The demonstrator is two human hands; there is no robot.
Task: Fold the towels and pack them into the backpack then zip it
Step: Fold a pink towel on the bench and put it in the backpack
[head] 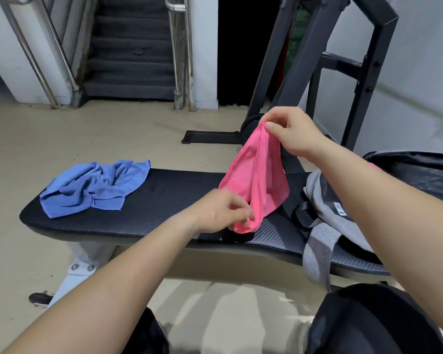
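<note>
Pink towel [256,180] pinched betw. raised right hand [289,131] & lower left hand [220,210].

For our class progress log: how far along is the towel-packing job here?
Done: nothing visibly folded. In hand: left hand and right hand pinch the pink towel above the bench. Left: blue towel lies crumpled; grey backpack awaits packing and zipping.
</note>
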